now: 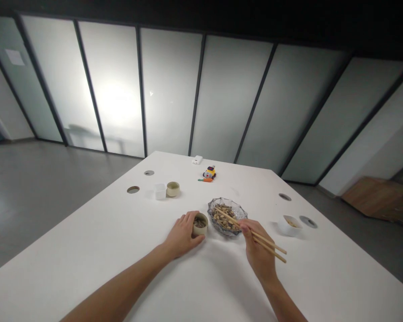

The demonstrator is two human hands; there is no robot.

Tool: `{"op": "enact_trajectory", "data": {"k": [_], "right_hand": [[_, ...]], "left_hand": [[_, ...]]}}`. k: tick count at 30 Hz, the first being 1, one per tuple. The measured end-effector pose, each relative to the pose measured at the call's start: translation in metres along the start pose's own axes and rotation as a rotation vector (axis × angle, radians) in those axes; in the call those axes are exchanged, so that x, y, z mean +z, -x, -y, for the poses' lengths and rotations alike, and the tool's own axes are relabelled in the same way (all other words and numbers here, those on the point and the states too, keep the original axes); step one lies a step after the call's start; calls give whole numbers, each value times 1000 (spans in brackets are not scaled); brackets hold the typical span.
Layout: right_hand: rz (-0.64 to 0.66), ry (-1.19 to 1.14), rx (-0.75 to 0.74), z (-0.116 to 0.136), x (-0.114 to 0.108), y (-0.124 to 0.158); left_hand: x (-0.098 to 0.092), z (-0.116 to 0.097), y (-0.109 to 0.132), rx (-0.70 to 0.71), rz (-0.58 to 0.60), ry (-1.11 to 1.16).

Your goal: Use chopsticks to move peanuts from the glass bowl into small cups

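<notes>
My left hand [184, 235] is wrapped round a small cream cup [201, 230] on the white table, its opening facing up with dark seeds inside. Held in my right hand [258, 248] is a pair of wooden chopsticks [267, 243]. Their tips reach into a clear faceted glass bowl [239, 209], among a heap of brown and pale striped seeds [223, 216], perhaps sunflower seeds. The bowl stands just right of the cup. Whether the chopstick tips pinch a seed is too small to tell.
Further left stand a clear plastic box [160, 192] and another cream cup [173, 189]. A white bowl [290, 226] with pale bits is at the right. Toward the far edge lie a yellow toy vehicle [209, 172], an orange carrot-like item [207, 180] and a white block-shaped device [197, 160]. Round holes pierce the table.
</notes>
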State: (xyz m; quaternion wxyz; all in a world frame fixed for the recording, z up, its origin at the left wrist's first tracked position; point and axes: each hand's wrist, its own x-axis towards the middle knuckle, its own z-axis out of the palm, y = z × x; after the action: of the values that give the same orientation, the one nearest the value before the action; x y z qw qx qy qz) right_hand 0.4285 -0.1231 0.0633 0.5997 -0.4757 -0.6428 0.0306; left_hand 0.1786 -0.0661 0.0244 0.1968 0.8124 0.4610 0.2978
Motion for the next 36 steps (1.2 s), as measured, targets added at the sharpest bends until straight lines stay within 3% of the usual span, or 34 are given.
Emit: {"op": "enact_trajectory", "data": {"k": [8,15,19,24,28,30,36], "right_hand": [[125,-28,-27,-28,7,4],[150,-25,-6,-25,8,5],[98,0,10,-20,3,1],[-31,-91,175,-11,-3,-3],[13,-307,278,-4,-4,-5],[30,-237,239,0,-5,-4],[28,15,-64,-8,0,0]], "left_hand": [[1,1,0,9,-13,2],[0,0,0,11,-13,5],[0,-1,0,11,-10,8],[-1,-2,0,0,-3,0],[-1,-2,1,-1,2,-3],[-2,-3,1,2,2,1],[-1,-2,1,12,-12,4]]}}
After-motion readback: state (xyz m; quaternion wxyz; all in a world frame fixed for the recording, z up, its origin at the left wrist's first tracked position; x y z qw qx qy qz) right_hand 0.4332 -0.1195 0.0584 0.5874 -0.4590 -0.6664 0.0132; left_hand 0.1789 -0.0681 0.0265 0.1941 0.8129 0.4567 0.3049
